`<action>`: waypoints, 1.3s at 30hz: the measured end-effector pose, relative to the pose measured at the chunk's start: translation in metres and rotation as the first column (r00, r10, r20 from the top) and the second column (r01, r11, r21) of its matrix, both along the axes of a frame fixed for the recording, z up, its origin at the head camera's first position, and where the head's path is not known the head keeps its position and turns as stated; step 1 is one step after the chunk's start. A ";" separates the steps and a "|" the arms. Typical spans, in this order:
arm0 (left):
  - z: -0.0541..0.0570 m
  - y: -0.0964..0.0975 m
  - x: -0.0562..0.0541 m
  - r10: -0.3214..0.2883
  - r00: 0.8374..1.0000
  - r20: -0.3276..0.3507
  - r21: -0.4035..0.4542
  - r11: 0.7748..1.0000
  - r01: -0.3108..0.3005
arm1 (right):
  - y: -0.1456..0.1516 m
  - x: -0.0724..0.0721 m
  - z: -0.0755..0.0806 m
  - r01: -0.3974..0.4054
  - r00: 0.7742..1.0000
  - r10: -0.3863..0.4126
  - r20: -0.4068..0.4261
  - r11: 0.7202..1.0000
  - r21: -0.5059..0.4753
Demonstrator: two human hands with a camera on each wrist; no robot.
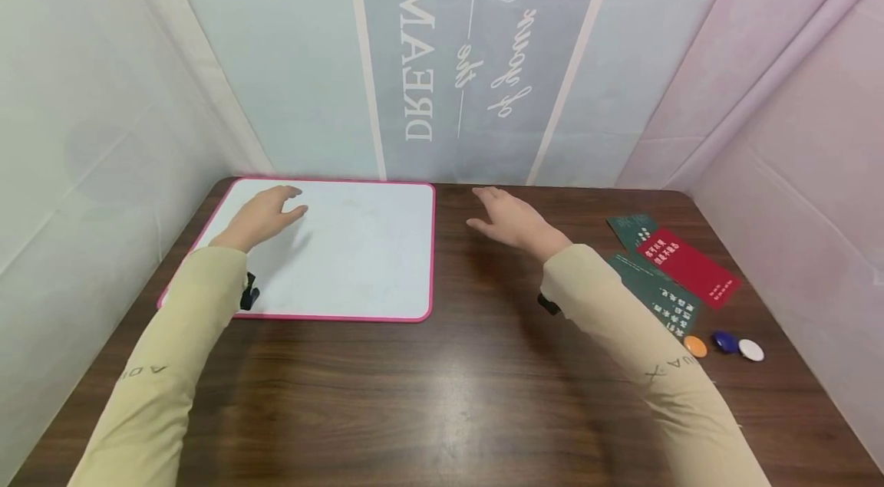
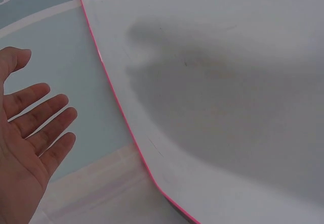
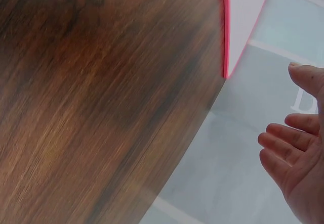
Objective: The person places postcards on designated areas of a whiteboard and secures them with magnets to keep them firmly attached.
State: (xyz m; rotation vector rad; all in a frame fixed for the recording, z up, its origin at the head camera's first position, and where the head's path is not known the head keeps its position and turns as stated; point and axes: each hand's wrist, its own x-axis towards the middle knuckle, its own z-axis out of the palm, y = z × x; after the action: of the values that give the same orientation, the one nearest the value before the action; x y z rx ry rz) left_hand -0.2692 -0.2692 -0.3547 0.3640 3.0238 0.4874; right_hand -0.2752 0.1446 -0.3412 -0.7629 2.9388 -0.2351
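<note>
A whiteboard point(image 1: 359, 249) with a pink rim lies flat on the dark wooden table, at the left. My left hand point(image 1: 264, 217) hovers over its left half, holding nothing, and casts a shadow on the white surface. In the left wrist view the fingers of that hand point(image 2: 30, 133) are relaxed and apart. To the right of the board, my right hand point(image 1: 514, 222) hangs above bare wood, fingers loosely extended and touching nothing. The right wrist view shows the palm of this hand point(image 3: 298, 153) and a corner of the whiteboard point(image 3: 243, 21).
At the table's right lie a red card point(image 1: 687, 264) and green cards point(image 1: 652, 291), partly overlapping. Nearer are an orange round piece point(image 1: 694, 347), a blue one point(image 1: 725, 342) and a white one point(image 1: 751, 350). A printed curtain point(image 1: 470, 157) hangs behind the table point(image 1: 359, 395).
</note>
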 end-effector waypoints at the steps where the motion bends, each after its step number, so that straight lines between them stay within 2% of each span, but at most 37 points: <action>1: 0.000 -0.001 0.001 0.003 1.000 -0.001 0.002 1.000 -0.003 | -0.001 0.001 0.000 -0.004 1.000 0.004 -0.001 1.000 0.000; 18: -0.004 -0.029 0.012 0.019 0.999 -0.030 0.003 1.000 -0.019 | -0.020 0.012 -0.002 -0.101 0.995 0.101 -0.010 0.995 0.014; 26: -0.006 -0.046 0.021 0.098 0.995 0.033 0.009 0.995 -0.099 | -0.030 0.017 -0.006 -0.137 0.991 0.137 -0.012 0.990 0.017; 39: -0.010 -0.066 0.029 0.125 0.992 0.006 0.035 0.992 -0.125 | -0.046 0.024 -0.014 -0.156 0.987 0.155 0.028 0.988 0.011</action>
State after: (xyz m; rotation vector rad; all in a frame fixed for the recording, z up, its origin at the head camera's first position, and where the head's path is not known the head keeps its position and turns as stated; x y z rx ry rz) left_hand -0.2405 -0.3355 -0.3650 0.1757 3.0502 0.5496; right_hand -0.2510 0.0983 -0.3551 -0.9729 2.8339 -0.2108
